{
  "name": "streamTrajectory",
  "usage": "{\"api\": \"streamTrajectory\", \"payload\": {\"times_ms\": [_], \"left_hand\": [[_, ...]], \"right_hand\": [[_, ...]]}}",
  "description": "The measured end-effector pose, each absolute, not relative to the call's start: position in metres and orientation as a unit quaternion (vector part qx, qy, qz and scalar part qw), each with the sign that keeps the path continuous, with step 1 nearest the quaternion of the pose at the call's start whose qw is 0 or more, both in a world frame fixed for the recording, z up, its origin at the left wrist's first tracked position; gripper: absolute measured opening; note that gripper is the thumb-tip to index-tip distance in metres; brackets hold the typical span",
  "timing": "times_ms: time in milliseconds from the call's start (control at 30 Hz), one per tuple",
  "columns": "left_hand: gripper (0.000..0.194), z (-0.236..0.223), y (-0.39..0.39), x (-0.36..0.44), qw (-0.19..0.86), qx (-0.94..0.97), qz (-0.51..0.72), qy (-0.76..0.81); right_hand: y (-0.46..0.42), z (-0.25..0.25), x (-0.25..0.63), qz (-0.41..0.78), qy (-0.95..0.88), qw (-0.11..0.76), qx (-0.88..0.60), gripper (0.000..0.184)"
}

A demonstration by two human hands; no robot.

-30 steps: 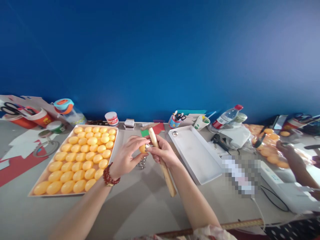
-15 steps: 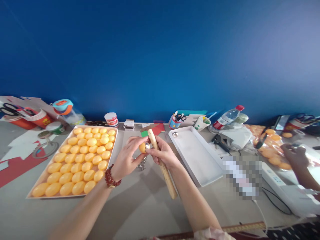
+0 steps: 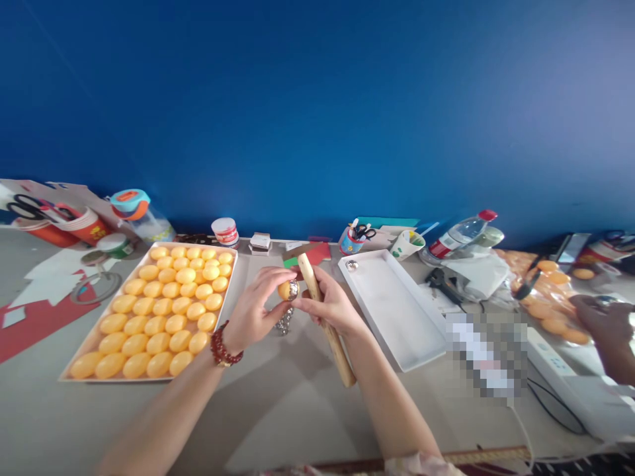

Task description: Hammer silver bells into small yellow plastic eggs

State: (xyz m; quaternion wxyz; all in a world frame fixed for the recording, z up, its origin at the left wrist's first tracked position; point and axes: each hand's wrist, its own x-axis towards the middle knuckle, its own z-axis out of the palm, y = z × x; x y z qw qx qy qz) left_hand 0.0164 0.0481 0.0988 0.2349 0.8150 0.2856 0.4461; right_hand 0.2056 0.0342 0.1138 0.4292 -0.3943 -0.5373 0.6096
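Observation:
My left hand (image 3: 255, 307), with a red bead bracelet at the wrist, is closed round an orange ball (image 3: 284, 289) that looks like a ping-pong ball. Shiny silver pieces cover the ball's right side. The thumb of my right hand (image 3: 330, 301) reaches to that silver side. The same hand grips a pale wooden handle (image 3: 337, 350), which slants down toward me; whether a tool head is fixed at its far end I cannot tell. Below the ball, a small heap of shiny silver pieces (image 3: 284, 322) lies on the table, partly hidden by my hands.
At left, a shallow tray (image 3: 116, 381) holds rows of orange balls. To the right, a white tray (image 3: 391, 304) contains one silver ball (image 3: 352, 265). Behind stand a cup of scissors (image 3: 352, 239) and a bottle (image 3: 461, 233). Another person's hand (image 3: 602, 324) is at far right, near bagged balls.
The whole view has shifted slightly, so things sit a little further right. Both hands keep their grips, and more of the ball's silver side now shows.

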Motion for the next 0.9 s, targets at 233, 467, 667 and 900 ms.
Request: {"api": "streamTrajectory", "payload": {"times_ms": [233, 467, 667, 900], "left_hand": [[0.036, 0.094, 0.050, 0.017, 0.200, 0.824, 0.466, 0.253], [0.050, 0.101, 0.045, 0.020, 0.235, 0.821, 0.460, 0.244], [0.036, 0.103, 0.044, 0.017, 0.211, 0.810, 0.488, 0.248], [0.037, 0.101, 0.045, 0.015, 0.167, 0.822, 0.505, 0.204]], "right_hand": [[0.033, 0.109, 0.206, 0.603, -0.529, 0.452, -0.389, 0.059], [0.028, 0.119, 0.205, 0.570, -0.563, 0.443, -0.402, 0.061], [0.025, 0.120, 0.205, 0.562, -0.583, 0.429, -0.400, 0.062], [0.025, 0.115, 0.203, 0.600, -0.553, 0.440, -0.375, 0.060]]}}
